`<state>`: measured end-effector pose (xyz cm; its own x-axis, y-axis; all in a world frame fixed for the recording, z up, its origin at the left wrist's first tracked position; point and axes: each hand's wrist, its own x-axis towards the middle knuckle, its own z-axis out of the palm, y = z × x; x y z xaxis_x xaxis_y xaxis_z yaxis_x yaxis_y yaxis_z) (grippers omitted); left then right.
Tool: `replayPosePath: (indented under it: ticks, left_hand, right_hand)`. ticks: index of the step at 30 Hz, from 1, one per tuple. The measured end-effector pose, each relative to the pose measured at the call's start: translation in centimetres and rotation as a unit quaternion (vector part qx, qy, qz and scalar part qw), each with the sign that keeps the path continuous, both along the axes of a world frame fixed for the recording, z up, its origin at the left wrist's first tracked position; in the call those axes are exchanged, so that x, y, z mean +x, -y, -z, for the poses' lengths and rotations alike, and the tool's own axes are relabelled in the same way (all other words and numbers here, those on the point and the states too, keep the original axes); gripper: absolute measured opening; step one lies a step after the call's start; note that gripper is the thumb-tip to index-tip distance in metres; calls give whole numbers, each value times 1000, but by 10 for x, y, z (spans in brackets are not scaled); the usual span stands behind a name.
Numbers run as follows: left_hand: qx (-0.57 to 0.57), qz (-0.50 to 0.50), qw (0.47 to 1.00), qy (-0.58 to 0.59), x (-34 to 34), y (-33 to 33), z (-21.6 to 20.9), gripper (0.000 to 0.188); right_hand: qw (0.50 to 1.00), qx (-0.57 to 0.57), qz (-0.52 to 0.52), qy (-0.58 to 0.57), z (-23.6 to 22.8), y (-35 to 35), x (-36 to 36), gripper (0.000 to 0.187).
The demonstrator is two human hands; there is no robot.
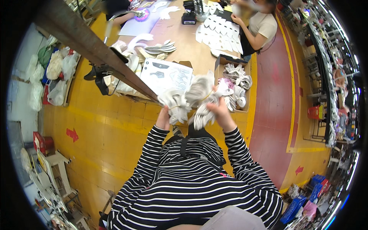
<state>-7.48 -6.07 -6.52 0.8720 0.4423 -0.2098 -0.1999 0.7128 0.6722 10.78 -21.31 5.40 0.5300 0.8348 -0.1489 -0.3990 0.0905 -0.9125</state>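
In front of my waist, at the table's near edge, both hands are closed on bundles of white curved cut pieces that look like shoe parts. My left hand (164,119) grips the left bundle (175,104) from its near side. My right hand (222,113) holds the fanned right bundle (204,115), with a yellowish band around it. More stacked pieces (200,87) rise above and between the hands; which hand bears them I cannot tell. Close by on the right, an open cardboard box (243,104) contains similar bundles (239,76). A printed sheet with shape drawings (166,74) lies just beyond.
A brown steel beam (96,48) slants across the left side. White pieces in rows (220,32) cover the table's far right, where a person in a light shirt (264,28) works. Another person's arm (123,18) is at the far left. Bagged goods (57,67) stand left.
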Motion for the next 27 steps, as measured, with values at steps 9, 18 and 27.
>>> replayPosePath:
  ticks: [9, 18, 27]
  left_hand:
    - [-176, -165, 962, 132, -39, 64, -17, 81]
    - [-143, -477, 863, 82, -87, 86, 44, 73]
    - [-58, -775, 612, 147, -110, 118, 37, 72]
  right_hand:
    - [851, -18, -266, 453, 3, -29, -45, 73]
    - [891, -190, -399, 109, 133, -32, 70, 25]
    - [771, -49, -606, 189, 139, -224, -40, 21]
